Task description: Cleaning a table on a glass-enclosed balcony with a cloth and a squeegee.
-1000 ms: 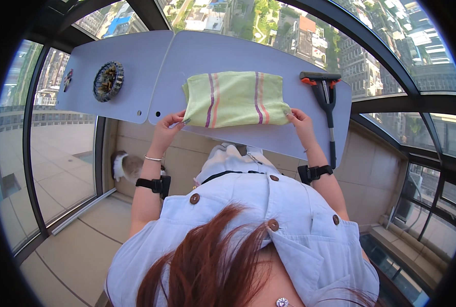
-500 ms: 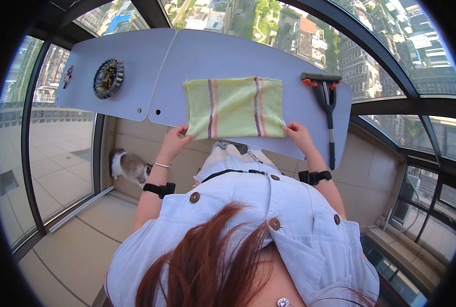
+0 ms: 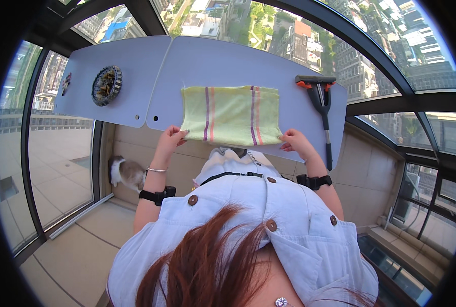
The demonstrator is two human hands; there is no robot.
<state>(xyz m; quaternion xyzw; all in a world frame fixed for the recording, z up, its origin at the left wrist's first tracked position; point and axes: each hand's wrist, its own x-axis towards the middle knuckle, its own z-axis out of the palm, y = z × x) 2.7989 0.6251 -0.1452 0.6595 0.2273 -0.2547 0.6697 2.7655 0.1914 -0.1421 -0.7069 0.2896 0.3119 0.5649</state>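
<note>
A smooth, pale lavender worktop [image 3: 228, 61] with rounded corners runs in two panels beneath black-framed glass panes [image 3: 59, 143], rooftops and greenery far below. On the larger panel, by its near edge, lies a pale green cloth with purple and coral stripes [image 3: 230, 115] — the left hand [image 3: 171, 138] and right hand [image 3: 298, 143] each pinch a near corner. A black-and-orange long-handled mop [image 3: 322, 102] lies to the right; a fluffy brown-and-white cat [image 3: 128, 173] is on the beige tiled floor [image 3: 80, 240].

Cloth [image 3: 230, 115] on table [image 3: 212, 61], basket [image 3: 118, 81] left, mop [image 3: 324, 108] right.
</note>
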